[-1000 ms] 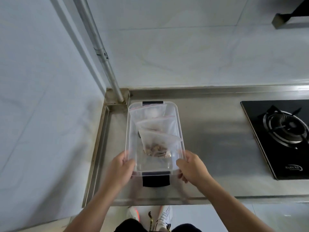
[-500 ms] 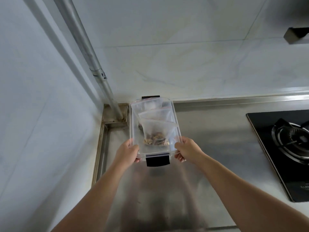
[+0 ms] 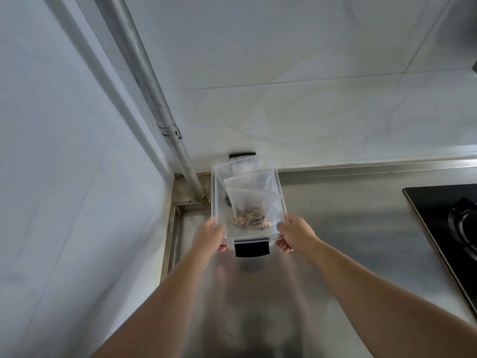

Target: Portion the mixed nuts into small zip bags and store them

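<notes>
The box (image 3: pixel 247 202) of zip bags (image 3: pixel 251 208) is being gripped by both hands, left hand (image 3: pixel 209 235) and right hand (image 3: pixel 296 235), at the near end, being stored in the desk's (image 3: pixel 348 215) far-left corner.

Home kitchen: stainless steel counter (image 3: pixel 348 228), black gas hob (image 3: pixel 449 226), tiled wall (image 3: pixel 284 86), corner pipe (image 3: pixel 154 104)

One view only: a wide-angle camera worn on the head, looking forward and steeply down over both outstretched forearms toward the far left corner of the steel desk (image 3: pixel 335 215), where the two tiled walls meet. It sits close enough that the arms fill the lower frame, with the left hand (image 3: pixel 209 235) and right hand (image 3: pixel 296 233) mid-frame on a clear box (image 3: pixel 219 202) near the desk's far edge. Straight lines bow at the edges; the hob (image 3: pixel 444 215) is cut off at the right border.
</notes>
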